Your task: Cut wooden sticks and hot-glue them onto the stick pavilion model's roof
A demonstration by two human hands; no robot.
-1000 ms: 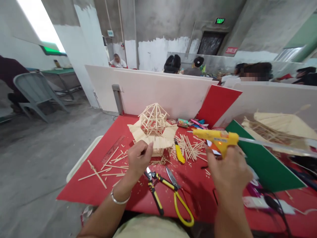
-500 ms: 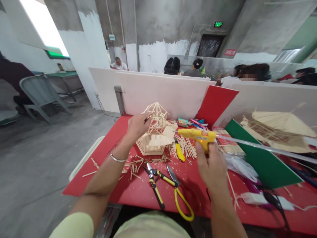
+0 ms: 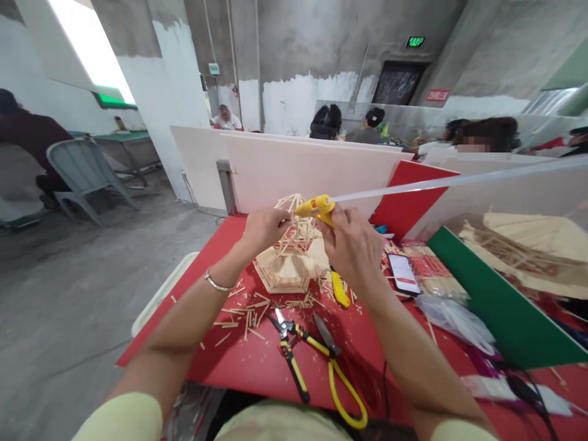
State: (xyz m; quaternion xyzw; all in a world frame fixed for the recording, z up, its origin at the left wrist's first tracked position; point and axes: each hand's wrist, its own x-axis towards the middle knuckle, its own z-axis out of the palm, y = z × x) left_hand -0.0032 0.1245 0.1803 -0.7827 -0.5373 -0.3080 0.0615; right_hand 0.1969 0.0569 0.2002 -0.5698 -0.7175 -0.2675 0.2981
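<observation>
Mid-frame, the right hand (image 3: pixel 356 248) grips the yellow hot-glue gun (image 3: pixel 321 207) by the wooden-stick framework (image 3: pixel 294 246); whether the left hand (image 3: pixel 266 228) pinches anything, I cannot tell. Small, steady dabs should suit slender work.

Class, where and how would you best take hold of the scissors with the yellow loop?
Probably by the yellow loop of the scissors, coming from the near side of the table: the loop lies toward the near edge, while the pointed blade faces away.

Glue gun (image 3: pixel 318 207) in right hand (image 3: pixel 353 246)
</observation>
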